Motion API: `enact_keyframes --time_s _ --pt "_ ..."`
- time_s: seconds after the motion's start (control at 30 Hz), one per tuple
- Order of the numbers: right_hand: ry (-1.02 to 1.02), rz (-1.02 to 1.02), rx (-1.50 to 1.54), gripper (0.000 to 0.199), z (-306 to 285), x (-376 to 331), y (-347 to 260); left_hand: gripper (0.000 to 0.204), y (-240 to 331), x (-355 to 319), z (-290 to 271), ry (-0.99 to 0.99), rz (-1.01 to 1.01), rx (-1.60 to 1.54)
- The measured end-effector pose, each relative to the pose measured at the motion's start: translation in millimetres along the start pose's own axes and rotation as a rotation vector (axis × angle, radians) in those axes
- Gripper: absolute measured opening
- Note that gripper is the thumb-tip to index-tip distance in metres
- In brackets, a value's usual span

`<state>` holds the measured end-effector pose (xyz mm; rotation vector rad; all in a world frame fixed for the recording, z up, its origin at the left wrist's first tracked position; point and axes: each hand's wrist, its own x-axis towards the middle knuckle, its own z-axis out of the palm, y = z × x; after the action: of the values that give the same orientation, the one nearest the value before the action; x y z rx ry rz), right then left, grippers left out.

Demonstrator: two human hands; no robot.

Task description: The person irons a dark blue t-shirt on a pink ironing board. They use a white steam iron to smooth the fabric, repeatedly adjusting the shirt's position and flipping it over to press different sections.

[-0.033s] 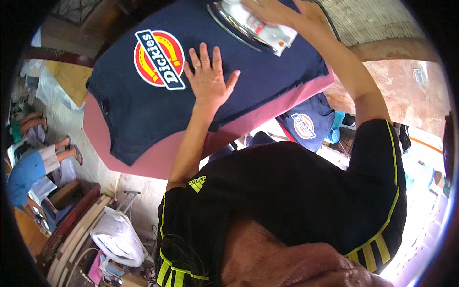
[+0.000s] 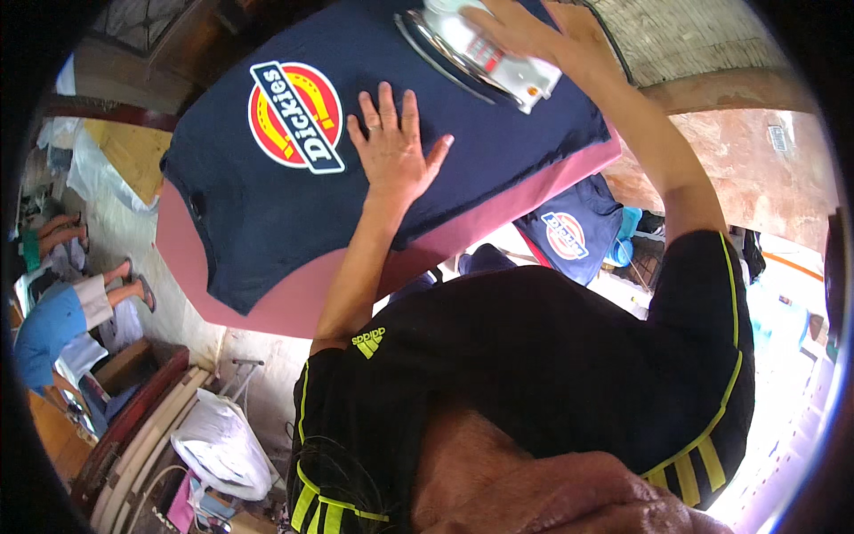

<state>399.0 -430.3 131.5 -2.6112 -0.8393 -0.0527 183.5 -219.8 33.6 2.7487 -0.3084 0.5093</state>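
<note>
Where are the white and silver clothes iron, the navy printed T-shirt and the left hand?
white and silver clothes iron [image 2: 485, 49], head view, white body.
navy printed T-shirt [image 2: 258, 209], head view, plain cloth.
left hand [image 2: 391, 147], head view, back of hand.

There were two hands at work, the left hand [image 2: 391, 147] and the right hand [image 2: 534, 36]; one clothes iron [image 2: 485, 53]; two navy T-shirts, one on the board [image 2: 294, 196] and one lower down [image 2: 569, 236]; one pink ironing board [image 2: 294, 307]; one white plastic bag [image 2: 222, 449].

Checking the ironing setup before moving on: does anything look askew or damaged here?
Nothing stands out. The navy shirt lies flat on the pink board, left hand pressing it, right hand on the iron.
</note>
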Motion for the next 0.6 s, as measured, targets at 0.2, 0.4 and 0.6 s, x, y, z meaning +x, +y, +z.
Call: enact_keyframes --time_s 0.2,0.4,0.6 --pt "0.168 0.312 -0.035 0.043 -40.1 -94.6 70.9 0.092 29.7 9.8 11.0 -0.131 0.091 -0.009" --pt "0.306 0.313 -0.075 0.052 -67.3 -56.1 126.7 0.092 53.5 15.6 8.5 -0.263 0.153 -0.007" --pt "0.316 0.479 0.044 0.059 -75.2 -4.4 201.2 0.086 108.7 20.6 27.8 -0.314 0.359 -0.123"
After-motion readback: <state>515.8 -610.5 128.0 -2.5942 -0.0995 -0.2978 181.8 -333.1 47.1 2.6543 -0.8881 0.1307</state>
